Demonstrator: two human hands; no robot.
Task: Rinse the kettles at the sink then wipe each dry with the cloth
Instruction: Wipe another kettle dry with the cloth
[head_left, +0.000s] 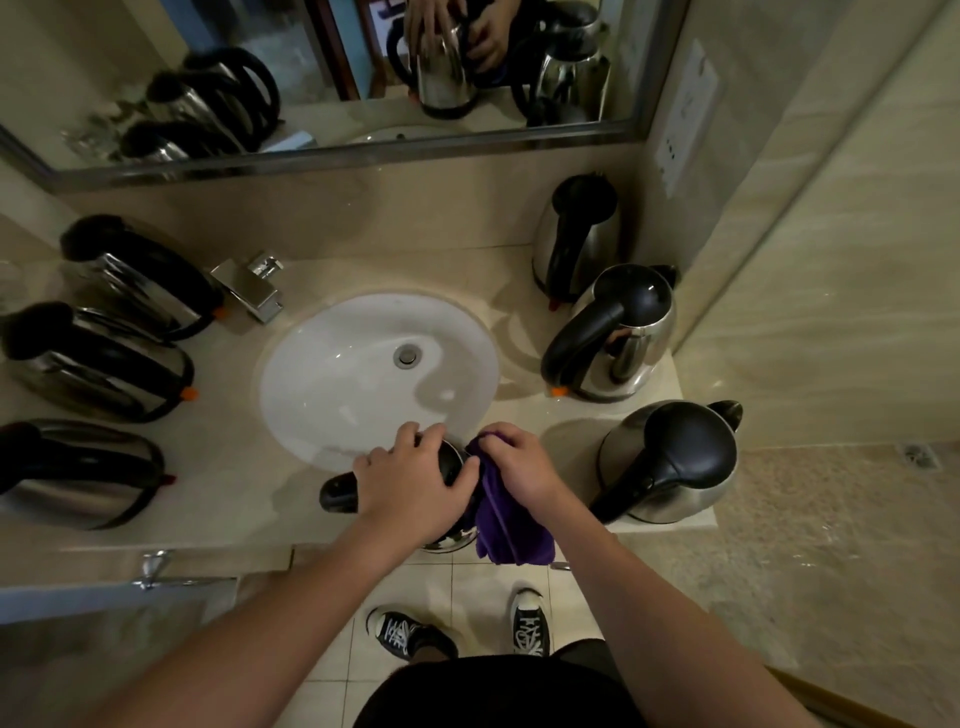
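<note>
Wiping stage on this one: the kettle sits at the front edge of the surface, just below the sink. Left hand has its fingers curled over the lid, steadying it. Right hand has fingers bunched tight on the purple cloth, pressed to the kettle's side. I'd turn the body slowly, hitting the spout and base seams.
</note>
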